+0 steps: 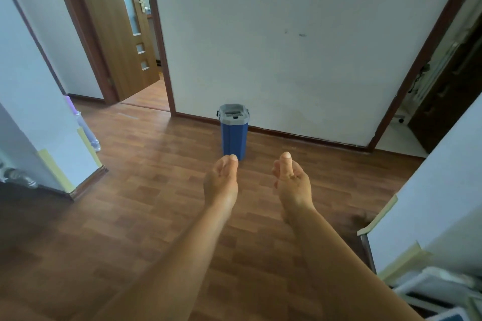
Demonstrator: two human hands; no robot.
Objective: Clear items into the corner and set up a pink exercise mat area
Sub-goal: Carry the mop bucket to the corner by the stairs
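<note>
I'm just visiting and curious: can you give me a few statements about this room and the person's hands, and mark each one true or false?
1. The left hand and right hand hold nothing. True.
2. The blue bin stands mid-floor, far from any wall. False: it stands close to the foot of the white wall.
3. The bin's lid is grey. True.
4. A pink mat lies spread on the floor. False: no mat is in view, only wood flooring.
5. The wooden door at the left is open. True.
</note>
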